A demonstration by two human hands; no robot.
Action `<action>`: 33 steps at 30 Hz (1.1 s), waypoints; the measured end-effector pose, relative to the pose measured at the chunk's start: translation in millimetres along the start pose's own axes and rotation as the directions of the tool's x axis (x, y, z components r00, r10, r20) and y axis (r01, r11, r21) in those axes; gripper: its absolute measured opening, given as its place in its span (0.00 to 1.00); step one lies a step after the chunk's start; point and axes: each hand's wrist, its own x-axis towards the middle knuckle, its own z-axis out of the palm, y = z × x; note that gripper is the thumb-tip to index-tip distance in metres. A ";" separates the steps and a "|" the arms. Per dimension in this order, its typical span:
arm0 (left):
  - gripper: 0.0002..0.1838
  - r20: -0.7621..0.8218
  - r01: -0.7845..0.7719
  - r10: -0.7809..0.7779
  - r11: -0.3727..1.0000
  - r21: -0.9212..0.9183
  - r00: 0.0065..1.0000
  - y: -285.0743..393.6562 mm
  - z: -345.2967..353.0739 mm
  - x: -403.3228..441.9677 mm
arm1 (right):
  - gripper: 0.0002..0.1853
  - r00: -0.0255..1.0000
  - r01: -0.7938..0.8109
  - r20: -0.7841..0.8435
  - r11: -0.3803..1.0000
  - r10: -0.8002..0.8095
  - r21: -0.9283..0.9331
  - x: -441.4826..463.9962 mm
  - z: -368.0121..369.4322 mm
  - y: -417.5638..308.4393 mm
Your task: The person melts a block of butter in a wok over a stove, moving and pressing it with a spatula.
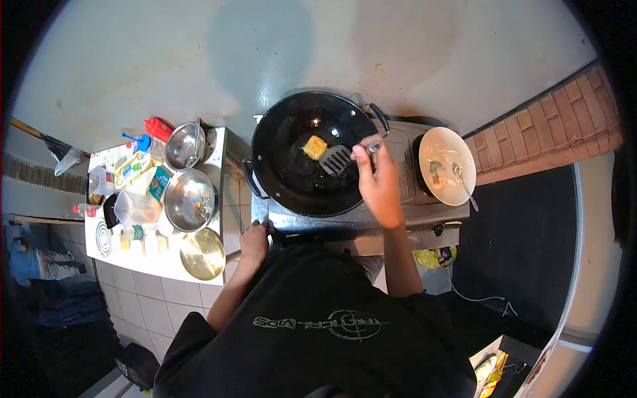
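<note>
My right hand [378,182] is closed around the handle of a slotted spatula [335,160], held over a black wok [292,189] on the stove. The spatula's blade is down in the wok, against the lower right edge of a golden-brown fried piece of food [315,148]. A little dark oil glistens around that piece. My left hand [254,242] is at the stove's front left corner, its fingers closed at a dark stove knob [269,227] that they partly hide.
Right of the wok, a cream bowl [443,142] holding a utensil sits on the stove [401,219]. The white table [142,262] at left carries steel bowls [176,199], a gold-coloured plate [202,255], a plastic container [138,208] and a red bottle [159,129]. A brick ledge [531,136] runs along the right.
</note>
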 end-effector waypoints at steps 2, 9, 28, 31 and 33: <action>0.12 0.008 -0.004 0.004 1.000 -0.009 1.000 1.8 -2.8 -5.3 | 0.10 0.995 -0.087 0.039 0.996 0.089 -0.035 -1.5 -2.4 -4.2; 0.11 -0.033 -0.009 0.007 0.997 -0.077 0.999 0.3 -2.9 -3.6 | 0.11 0.994 -0.064 0.082 0.992 0.073 -0.105 -5.8 4.2 13.8; 0.09 0.008 -0.001 0.002 0.998 -0.065 1.000 -0.7 -5.9 -0.7 | 0.09 0.987 -0.161 0.020 0.972 0.160 0.174 -11.8 9.6 37.5; 0.09 -0.008 -0.013 0.012 0.998 -0.064 1.000 -2.3 -3.4 -1.1 | 0.09 0.987 -0.164 0.028 0.977 0.161 0.137 -10.5 8.8 31.3; 0.09 -0.012 -0.005 0.004 0.998 -0.062 1.000 -0.2 -6.2 -2.6 | 0.09 0.989 -0.151 0.026 0.979 0.149 0.139 -10.2 10.1 27.3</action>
